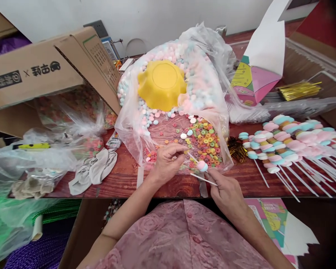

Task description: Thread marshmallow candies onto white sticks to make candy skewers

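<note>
So the person is sitting right up against the table (123, 183), both hands working close in front of the chest. The left hand (166, 162) is pinching a small bit of candy between fingertips, closed on it, right beside the pink marshmallow (202, 165). The right hand (226, 192) is gripping a thin white stick (203, 179) with fingers clamped on its lower end, and the stick is pointing up-left toward that marshmallow, which is sitting just off its tip. Holding it low like that is leaving the top of the stick free for pieces, I'd guess.

The big clear plastic bag (128, 123) is lying open on the table just past the hands, so both kinds of sweets are within easy reach: pastel marshmallows piled at the back and colourful ring candies (205, 144) spilling toward the front. A yellow bowl (161, 84) is resting upside down on the marshmallow pile. Off to the right, finished skewers (285, 140) are lying in a row, sticks pointing toward the table edge. A cardboard box (39, 73) on the left is tipping over bags of more ring candy.
</note>
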`<action>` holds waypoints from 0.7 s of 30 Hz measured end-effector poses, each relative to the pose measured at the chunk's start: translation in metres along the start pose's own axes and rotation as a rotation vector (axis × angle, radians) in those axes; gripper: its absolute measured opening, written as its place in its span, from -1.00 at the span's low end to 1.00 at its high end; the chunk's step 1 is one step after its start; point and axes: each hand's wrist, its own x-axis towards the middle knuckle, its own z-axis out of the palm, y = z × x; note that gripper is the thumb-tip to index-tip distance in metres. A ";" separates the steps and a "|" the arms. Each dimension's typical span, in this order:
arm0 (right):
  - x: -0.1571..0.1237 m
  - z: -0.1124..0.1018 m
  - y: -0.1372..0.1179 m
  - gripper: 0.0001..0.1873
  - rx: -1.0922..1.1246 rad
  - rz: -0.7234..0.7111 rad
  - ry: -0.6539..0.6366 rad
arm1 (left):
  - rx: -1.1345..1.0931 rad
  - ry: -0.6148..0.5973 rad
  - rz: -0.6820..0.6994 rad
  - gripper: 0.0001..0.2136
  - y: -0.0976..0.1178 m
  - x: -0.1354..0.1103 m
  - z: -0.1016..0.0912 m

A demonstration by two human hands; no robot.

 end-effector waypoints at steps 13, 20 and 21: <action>-0.017 0.019 0.020 -0.82 0.409 0.209 0.264 | 0.291 -0.153 -0.017 -0.72 -0.016 0.008 0.026; -0.013 0.013 0.024 -0.80 0.274 0.106 0.346 | 0.732 -0.547 -0.118 -0.73 -0.035 0.056 0.028; -0.012 0.012 0.021 -0.79 0.263 0.089 0.336 | 0.610 -0.502 -0.175 -0.77 -0.035 0.055 0.027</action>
